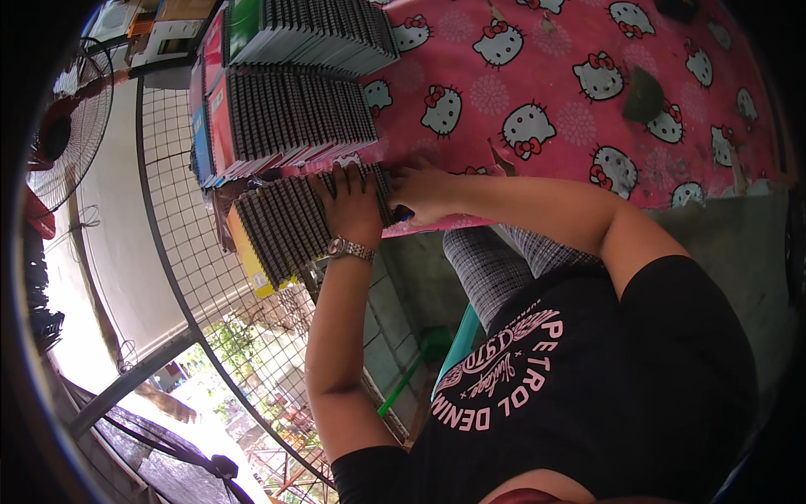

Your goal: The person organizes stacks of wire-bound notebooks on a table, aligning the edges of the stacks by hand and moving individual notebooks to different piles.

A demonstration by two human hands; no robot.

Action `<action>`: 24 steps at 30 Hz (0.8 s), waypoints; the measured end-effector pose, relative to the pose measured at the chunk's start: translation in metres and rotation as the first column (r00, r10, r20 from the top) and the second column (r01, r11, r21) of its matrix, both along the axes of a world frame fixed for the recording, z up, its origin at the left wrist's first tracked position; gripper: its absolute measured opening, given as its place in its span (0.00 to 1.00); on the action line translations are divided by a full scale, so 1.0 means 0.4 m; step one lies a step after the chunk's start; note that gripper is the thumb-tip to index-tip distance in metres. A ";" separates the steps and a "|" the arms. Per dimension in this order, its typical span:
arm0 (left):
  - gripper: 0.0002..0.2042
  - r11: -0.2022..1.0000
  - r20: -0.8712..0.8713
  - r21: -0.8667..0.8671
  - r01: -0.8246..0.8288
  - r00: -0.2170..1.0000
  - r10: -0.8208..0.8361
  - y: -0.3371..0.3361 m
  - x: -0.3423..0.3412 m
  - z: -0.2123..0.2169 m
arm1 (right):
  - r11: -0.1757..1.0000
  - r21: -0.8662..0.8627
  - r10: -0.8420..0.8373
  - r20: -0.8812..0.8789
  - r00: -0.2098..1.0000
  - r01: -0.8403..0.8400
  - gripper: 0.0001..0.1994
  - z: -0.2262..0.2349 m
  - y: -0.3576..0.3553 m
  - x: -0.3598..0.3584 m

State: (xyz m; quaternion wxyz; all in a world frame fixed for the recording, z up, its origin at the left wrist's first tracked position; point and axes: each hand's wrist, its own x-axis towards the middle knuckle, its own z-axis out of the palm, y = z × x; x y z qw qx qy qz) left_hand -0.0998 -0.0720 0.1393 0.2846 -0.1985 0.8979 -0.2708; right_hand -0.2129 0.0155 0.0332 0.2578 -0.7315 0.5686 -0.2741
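Left hand (353,210) presses flat, right hand (420,197) grips the spiral notebook stack (281,227) at frame centre-left: likely heavy, slippery; best clamped at both ends.

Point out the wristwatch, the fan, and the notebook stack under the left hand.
Wristwatch (350,249), head view, on its metal band.
Fan (71,126), head view, on its wire guard.
Notebook stack (281,227), head view, on the spiral bindings.
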 end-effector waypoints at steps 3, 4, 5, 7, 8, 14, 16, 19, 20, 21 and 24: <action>0.24 1.000 -0.015 0.000 0.009 1.000 -0.009 -0.004 -0.002 -0.005 | 0.999 -0.010 -0.044 0.003 0.999 0.044 0.20 0.002 0.013 0.000; 0.24 1.000 -0.018 0.002 0.011 1.000 -0.011 -0.003 -0.004 -0.004 | 0.999 -0.004 -0.045 0.026 0.999 0.045 0.20 0.000 0.013 0.001; 0.23 1.000 -0.020 0.004 0.011 1.000 -0.010 -0.003 -0.003 -0.003 | 0.999 0.003 -0.044 0.049 0.998 0.044 0.20 -0.001 0.011 0.003; 0.23 1.000 -0.035 -0.002 0.020 0.999 -0.020 -0.006 0.007 -0.007 | 0.996 0.087 0.027 0.091 0.995 -0.035 0.19 -0.008 -0.007 0.010; 0.23 0.999 -0.044 -0.004 0.032 0.999 -0.032 -0.006 0.001 -0.008 | 0.989 0.129 0.054 0.112 0.992 -0.069 0.19 -0.019 -0.019 0.009; 0.26 0.996 0.083 -0.009 -0.087 0.993 0.088 0.021 -0.034 -0.001 | 0.862 0.407 0.220 0.240 0.945 -0.304 0.15 -0.006 -0.080 -0.007; 0.30 0.993 0.100 -0.095 -0.071 0.992 0.080 0.033 -0.030 -0.017 | 0.954 0.254 0.147 0.071 0.987 -0.160 0.16 0.010 -0.047 -0.017; 0.35 0.976 0.130 -0.216 -0.016 0.990 0.045 0.028 -0.012 -0.053 | 0.998 0.040 0.053 -0.074 0.996 -0.050 0.18 0.009 -0.002 -0.019; 0.36 0.967 0.141 -0.253 0.011 0.990 0.026 0.026 -0.009 -0.064 | 0.999 -0.022 0.026 -0.105 0.994 -0.028 0.19 0.004 0.006 -0.019; 0.34 0.975 0.143 -0.221 -0.023 0.988 0.055 0.023 -0.001 -0.071 | 0.998 -0.052 0.020 -0.088 0.996 -0.025 0.20 0.001 0.010 -0.015; 0.29 0.986 0.145 -0.148 -0.071 0.985 0.092 0.031 -0.033 -0.060 | 0.993 -0.117 -0.012 -0.072 0.997 0.003 0.20 -0.034 0.012 -0.010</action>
